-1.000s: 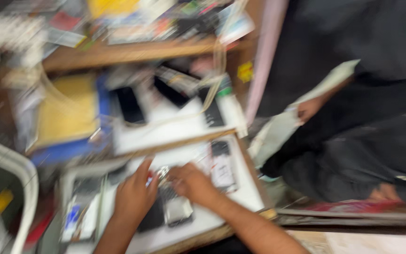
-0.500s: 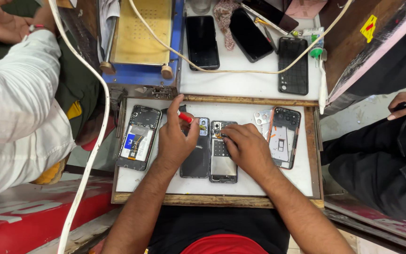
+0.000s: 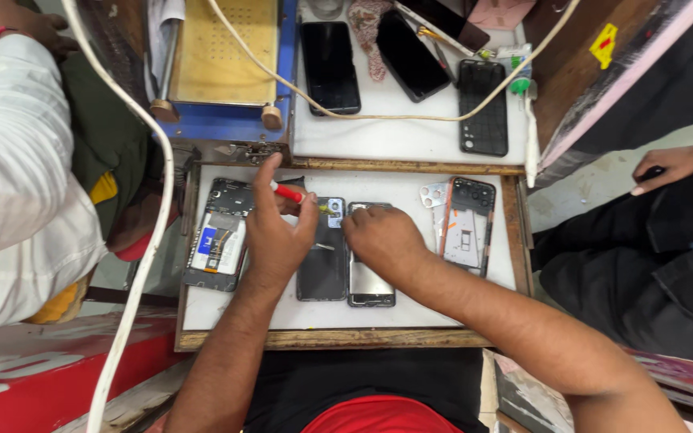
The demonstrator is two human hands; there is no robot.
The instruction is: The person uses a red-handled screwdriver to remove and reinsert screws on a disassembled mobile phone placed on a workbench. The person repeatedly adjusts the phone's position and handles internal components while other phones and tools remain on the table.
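Note:
My left hand (image 3: 277,228) grips a red-handled screwdriver (image 3: 288,192), its tip pointing at the top of a dark opened phone (image 3: 322,265) on the white work tray (image 3: 411,317). My right hand (image 3: 382,239) presses down on a second phone (image 3: 369,285) lying right beside it. An opened phone with a visible battery (image 3: 218,236) lies at the tray's left. A bare phone frame (image 3: 467,228) lies at the right.
Behind the tray stand a yellow-and-blue heating plate (image 3: 222,56), several black phones (image 3: 329,56) and a white cable (image 3: 134,265). A person in a white sleeve (image 3: 10,176) sits at the left; another person's hand (image 3: 675,164) is at the right.
The view has steadied after a blurred swing. My left hand has tilted the screwdriver toward the dark phone, and my right hand stays on the second phone.

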